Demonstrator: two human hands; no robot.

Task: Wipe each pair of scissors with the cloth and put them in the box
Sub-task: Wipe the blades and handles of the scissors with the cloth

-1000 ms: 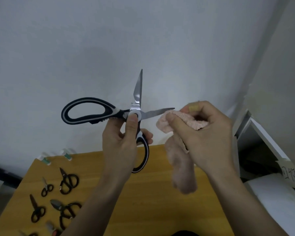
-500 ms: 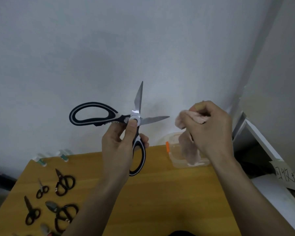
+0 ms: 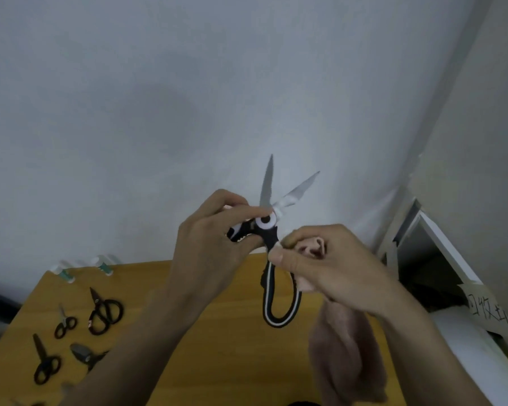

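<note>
While four smaller pairs of black scissors (image 3: 104,313) are lying on the left part of the wooden table (image 3: 232,347), with two small green-and-white items (image 3: 63,272) sitting near its far edge by the wall, I am holding the big black-and-white scissors (image 3: 269,230) up in the air in front of me. My left hand (image 3: 214,244) is curling around one handle, thumb lying along it toward the white pivot, so that loop is hidden in my grip. The blades are pointing upward and standing partly apart. The other handle loop is hanging down below the pivot, above the table. My right hand (image 3: 329,265) is pinching the pink cloth (image 3: 346,358) against the neck of that hanging handle, fingers bunching the fabric, and the rest of the cloth is trailing down under my wrist. Further right, a white ledge (image 3: 452,253) is carrying a paper note (image 3: 490,312) with handwriting.
</note>
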